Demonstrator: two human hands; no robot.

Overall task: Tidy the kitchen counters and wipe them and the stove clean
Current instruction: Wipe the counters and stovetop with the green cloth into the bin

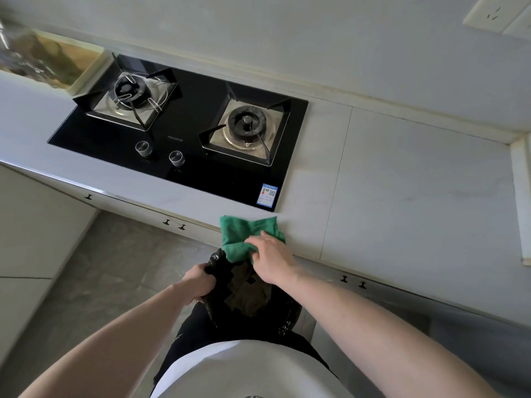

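Seemingly unreadable brand on stove (201,110)

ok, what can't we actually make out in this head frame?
- Contents of the black bag: dark and blocky, unreadable in the head view.
- Green cloth: its near edge is covered by the right hand.
- Left hand: its fingertips are buried in the bag's rim.
- Tray at top left: blurred, partly cut off by the frame edge.
- Stove label text: too small.
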